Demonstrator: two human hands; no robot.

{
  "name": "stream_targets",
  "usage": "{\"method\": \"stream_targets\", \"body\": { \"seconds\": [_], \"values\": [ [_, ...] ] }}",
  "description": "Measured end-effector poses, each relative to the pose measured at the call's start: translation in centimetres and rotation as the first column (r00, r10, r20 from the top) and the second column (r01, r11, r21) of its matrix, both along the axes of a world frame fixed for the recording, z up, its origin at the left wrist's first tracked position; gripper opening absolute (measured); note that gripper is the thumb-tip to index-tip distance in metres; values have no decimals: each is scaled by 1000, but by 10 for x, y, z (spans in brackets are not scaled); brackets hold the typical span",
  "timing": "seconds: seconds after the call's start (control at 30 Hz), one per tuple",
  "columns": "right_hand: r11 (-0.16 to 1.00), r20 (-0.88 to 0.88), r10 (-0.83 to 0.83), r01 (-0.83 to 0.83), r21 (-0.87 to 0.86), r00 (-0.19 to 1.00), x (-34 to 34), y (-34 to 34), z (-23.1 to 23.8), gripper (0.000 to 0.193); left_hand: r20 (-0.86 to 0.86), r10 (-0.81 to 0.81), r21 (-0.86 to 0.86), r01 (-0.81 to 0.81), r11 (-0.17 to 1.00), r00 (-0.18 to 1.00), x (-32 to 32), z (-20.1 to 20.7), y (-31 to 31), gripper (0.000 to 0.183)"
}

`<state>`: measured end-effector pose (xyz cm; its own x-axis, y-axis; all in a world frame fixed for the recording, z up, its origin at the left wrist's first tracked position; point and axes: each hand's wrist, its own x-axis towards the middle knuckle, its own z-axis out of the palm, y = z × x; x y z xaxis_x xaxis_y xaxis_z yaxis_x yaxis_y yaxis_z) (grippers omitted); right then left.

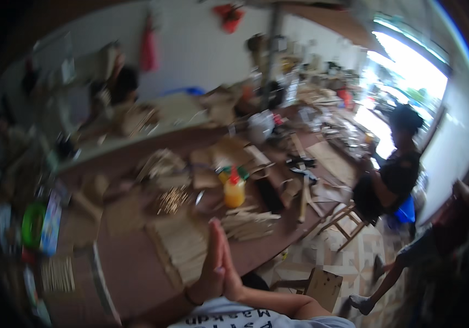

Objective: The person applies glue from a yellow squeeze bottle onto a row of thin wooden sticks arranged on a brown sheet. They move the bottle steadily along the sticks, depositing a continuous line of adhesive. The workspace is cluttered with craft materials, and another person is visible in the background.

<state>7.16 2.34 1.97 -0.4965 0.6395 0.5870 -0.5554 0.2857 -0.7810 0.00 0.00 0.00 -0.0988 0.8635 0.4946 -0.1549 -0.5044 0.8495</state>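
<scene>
Left hand (pixel 209 277) and right hand (pixel 231 280) are pressing together palm to palm at the near side of the table (pixel 133 270). Fingers are extending straight and unclenched, pointing away from the body; both hands are grasping nothing. Dark wristband (pixel 191 298) is circling the left wrist.

Nearest item: tan sheet (pixel 181 246) is lying flat on the table, just left of the hands. Can't tell if it's touching them. Pale strips (pixel 248 223) are lying in a loose pile beyond the hands, slightly right. Yellow bottle (pixel 234 192) with a red tip is standing upright behind that pile. Small golden pieces (pixel 172 200) are sitting in a heap left of the bottle; black block (pixel 269 194) is lying to its right. Green bowl (pixel 33 225) is sitting far left.

Co-worker (pixel 395 175) in dark clothes is working at the table's right side, near a wooden stool (pixel 345 225). Blur is hiding finer detail.
</scene>
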Motion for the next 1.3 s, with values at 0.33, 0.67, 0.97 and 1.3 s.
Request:
{"method": "stream_targets", "body": {
  "seconds": [0.33,0.67,0.97,1.3],
  "values": [
    [988,-53,-82,74,-136,995,-27,16,-44,84,-302,183,114,-155,981,936,-10,-23,-27,89],
    [868,143,478,-440,-232,867,-32,14,-59,63,-387,694,24,-746,666,607,-113,-27,-50,73],
    [7,-832,-101,-836,-549,546,-32,186,-83,81,-630,644,-6,-833,554,433,-157,-90,-52,41],
    [120,-803,-397,-843,-525,444,-58,237,-114,88,-812,541,173,-796,580,218,-178,-99,-27,32]
  ]
}}
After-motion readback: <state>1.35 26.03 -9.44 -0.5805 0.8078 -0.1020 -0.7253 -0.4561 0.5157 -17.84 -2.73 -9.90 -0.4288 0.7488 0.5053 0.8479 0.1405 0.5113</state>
